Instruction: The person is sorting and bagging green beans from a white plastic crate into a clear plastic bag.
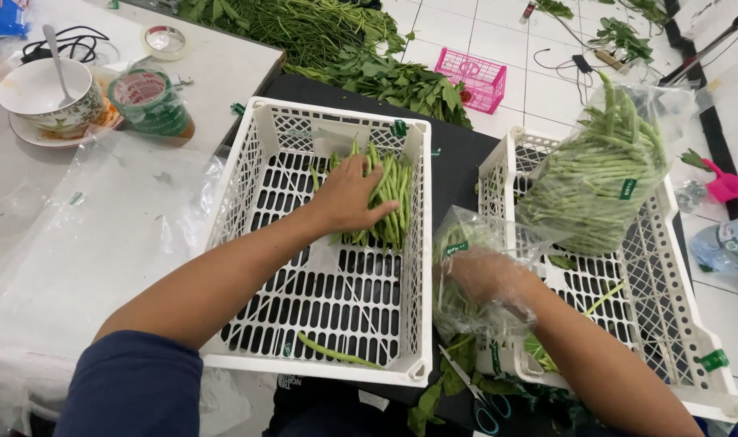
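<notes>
My left hand [348, 197] lies on a small bunch of green beans [391, 202] at the far end of a white plastic crate [243, 178], fingers curled over them. My right hand [486, 275] is inside a clear plastic bag [466, 316] that holds some green beans, between the two crates. A single loose bean [336, 354] lies near the crate's front edge. A second white crate [668, 307] on the right carries a large clear bag full of green beans [603, 170].
Clear plastic sheets [86, 243] cover the table on the left, with a bowl and spoon [45, 85] and tape rolls [150, 101]. Leafy greens [369, 65] lie beyond the crates. Scissors [474, 396] lie near the front. A pink basket [470, 77] sits on the floor.
</notes>
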